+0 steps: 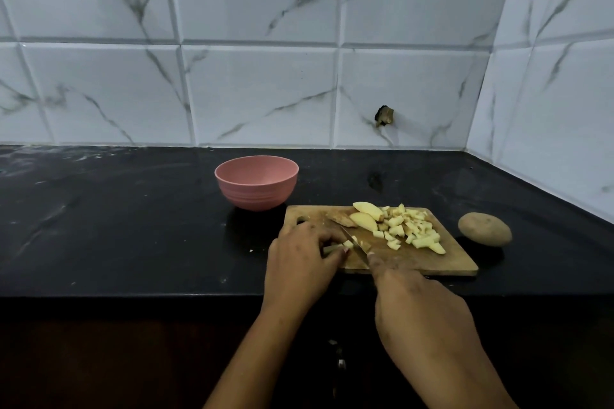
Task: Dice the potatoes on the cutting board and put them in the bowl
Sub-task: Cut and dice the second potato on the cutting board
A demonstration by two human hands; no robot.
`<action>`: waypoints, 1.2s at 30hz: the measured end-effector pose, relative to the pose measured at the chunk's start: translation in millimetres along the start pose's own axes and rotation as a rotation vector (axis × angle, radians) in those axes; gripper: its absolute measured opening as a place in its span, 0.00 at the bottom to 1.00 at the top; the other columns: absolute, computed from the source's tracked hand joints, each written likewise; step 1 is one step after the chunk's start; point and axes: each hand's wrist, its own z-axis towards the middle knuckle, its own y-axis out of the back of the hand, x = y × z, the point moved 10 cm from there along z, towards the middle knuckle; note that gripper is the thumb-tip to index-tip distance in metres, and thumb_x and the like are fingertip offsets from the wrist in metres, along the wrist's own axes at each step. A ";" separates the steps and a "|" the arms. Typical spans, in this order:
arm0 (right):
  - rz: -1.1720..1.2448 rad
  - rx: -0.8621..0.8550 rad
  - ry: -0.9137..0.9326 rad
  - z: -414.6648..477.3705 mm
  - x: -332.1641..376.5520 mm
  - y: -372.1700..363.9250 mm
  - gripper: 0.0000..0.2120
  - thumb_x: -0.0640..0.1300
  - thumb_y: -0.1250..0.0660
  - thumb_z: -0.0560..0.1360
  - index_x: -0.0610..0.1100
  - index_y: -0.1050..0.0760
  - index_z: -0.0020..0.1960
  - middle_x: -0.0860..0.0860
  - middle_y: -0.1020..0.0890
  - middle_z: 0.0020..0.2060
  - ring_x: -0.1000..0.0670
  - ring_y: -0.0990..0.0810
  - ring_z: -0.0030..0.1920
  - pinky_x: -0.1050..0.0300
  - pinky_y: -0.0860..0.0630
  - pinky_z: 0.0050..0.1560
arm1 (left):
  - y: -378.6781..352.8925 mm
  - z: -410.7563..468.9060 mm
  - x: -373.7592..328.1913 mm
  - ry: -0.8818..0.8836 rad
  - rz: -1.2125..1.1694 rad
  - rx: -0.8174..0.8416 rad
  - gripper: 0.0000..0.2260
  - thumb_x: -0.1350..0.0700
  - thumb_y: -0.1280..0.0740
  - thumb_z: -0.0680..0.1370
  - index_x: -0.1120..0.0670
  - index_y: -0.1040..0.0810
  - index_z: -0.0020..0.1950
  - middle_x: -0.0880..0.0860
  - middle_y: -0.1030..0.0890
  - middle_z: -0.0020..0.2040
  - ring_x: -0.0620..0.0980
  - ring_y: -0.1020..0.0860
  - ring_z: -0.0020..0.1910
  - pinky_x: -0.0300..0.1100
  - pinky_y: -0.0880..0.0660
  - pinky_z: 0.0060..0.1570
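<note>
The pink bowl (pixel 255 196) sat just behind the cutting board (pixel 415 259), showing only its pink inside. On the board lay a pile of potato cubes (pixel 408 229) and two big slices (pixel 363 220). The left hand (pixel 299 259) held a potato strip (pixel 335 247) with curled fingers. The right hand (pixel 422 309) gripped the knife (pixel 355 244), with its blade at the strip's end. A whole potato (pixel 484 229) sat right of the board on the black counter (pixel 133 226), by a white tiled wall (pixel 265 76).

Far wall (pixel 259 93): white tiles with grey marble veining. Right wall (pixel 548 109): same tiles, meeting the far wall at a corner. Counter (pixel 133 226): black, glossy (pale smears at far left). Chipped hole (pixel 384 115): far wall, low right.
</note>
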 end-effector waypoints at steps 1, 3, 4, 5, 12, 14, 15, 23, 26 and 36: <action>-0.138 -0.048 0.123 -31.3 -59.5 11.0 0.31 0.41 0.43 0.81 0.54 0.53 0.78 0.53 0.24 0.58 0.52 0.23 0.53 0.61 0.32 0.40 | 0.7 0.2 0.1 0.001 -0.002 -0.006 0.08 0.44 0.34 0.76 0.41 0.20 0.53 0.37 0.28 0.46 0.39 0.34 0.55 0.38 0.39 0.49; -0.152 -0.207 -0.030 -45.5 -91.0 21.7 0.30 0.43 0.43 0.82 0.55 0.54 0.78 0.53 0.24 0.58 0.52 0.23 0.54 0.61 0.32 0.40 | 1.1 0.2 0.4 0.006 -0.003 -0.009 0.08 0.44 0.33 0.76 0.41 0.20 0.53 0.36 0.31 0.43 0.37 0.37 0.52 0.37 0.39 0.49; -0.235 -0.245 -0.058 -55.0 -85.3 33.4 0.31 0.43 0.44 0.82 0.56 0.56 0.78 0.53 0.25 0.59 0.52 0.23 0.54 0.60 0.33 0.40 | 1.1 -0.3 0.1 0.006 -0.004 -0.010 0.07 0.44 0.33 0.76 0.41 0.19 0.52 0.36 0.31 0.42 0.36 0.38 0.51 0.37 0.39 0.49; -0.201 -0.311 0.012 -54.3 -81.4 32.7 0.32 0.43 0.44 0.81 0.56 0.57 0.78 0.53 0.26 0.60 0.52 0.24 0.54 0.61 0.33 0.39 | 1.1 -0.7 -0.7 0.003 -0.009 -0.017 0.07 0.44 0.33 0.76 0.41 0.19 0.52 0.36 0.31 0.41 0.36 0.39 0.51 0.37 0.39 0.49; -0.072 -0.455 -0.077 -64.3 -97.5 50.1 0.27 0.48 0.47 0.83 0.62 0.55 0.77 0.57 0.26 0.61 0.55 0.23 0.52 0.61 0.27 0.45 | -0.5 0.4 12.2 0.041 -0.224 0.078 0.09 0.50 0.28 0.73 0.44 0.20 0.52 0.40 0.23 0.44 0.39 0.26 0.48 0.37 0.27 0.51; -0.053 -0.511 -0.027 -69.9 -86.5 56.6 0.25 0.50 0.50 0.83 0.63 0.54 0.76 0.58 0.25 0.59 0.57 0.24 0.49 0.62 0.26 0.46 | 3.5 -0.3 16.0 0.031 -0.231 0.065 0.07 0.52 0.28 0.73 0.47 0.20 0.50 0.42 0.22 0.45 0.41 0.26 0.50 0.37 0.27 0.51; -0.061 -0.518 -0.001 -71.0 -80.3 57.3 0.24 0.50 0.50 0.83 0.63 0.54 0.76 0.58 0.26 0.58 0.57 0.24 0.48 0.62 0.26 0.45 | 5.4 -0.4 16.4 0.023 -0.213 0.048 0.06 0.53 0.29 0.73 0.48 0.20 0.49 0.42 0.22 0.45 0.43 0.26 0.50 0.37 0.27 0.51; -0.150 -0.443 -0.026 -51.9 -66.1 30.3 0.31 0.43 0.44 0.82 0.55 0.56 0.78 0.52 0.28 0.51 0.54 0.26 0.43 0.63 0.36 0.31 | 3.7 -0.8 21.2 0.050 -0.211 0.012 0.05 0.56 0.29 0.73 0.45 0.20 0.41 0.45 0.20 0.44 0.42 0.24 0.47 0.33 0.27 0.47; -0.233 -0.423 -0.018 -46.5 -54.4 25.6 0.31 0.39 0.45 0.81 0.49 0.57 0.79 0.48 0.27 0.58 0.50 0.22 0.51 0.59 0.33 0.36 | 5.4 0.2 21.9 0.061 -0.205 0.001 0.03 0.56 0.28 0.73 0.47 0.18 0.42 0.43 0.21 0.43 0.39 0.25 0.43 0.24 0.33 0.39; -0.122 -0.506 0.028 -58.1 -63.9 43.4 0.27 0.45 0.46 0.82 0.58 0.52 0.77 0.55 0.25 0.59 0.53 0.23 0.53 0.62 0.35 0.35 | 12.7 -7.6 28.3 0.116 -0.341 -0.073 0.09 0.59 0.26 0.70 0.45 0.22 0.38 0.44 0.19 0.36 0.36 0.22 0.37 0.26 0.27 0.38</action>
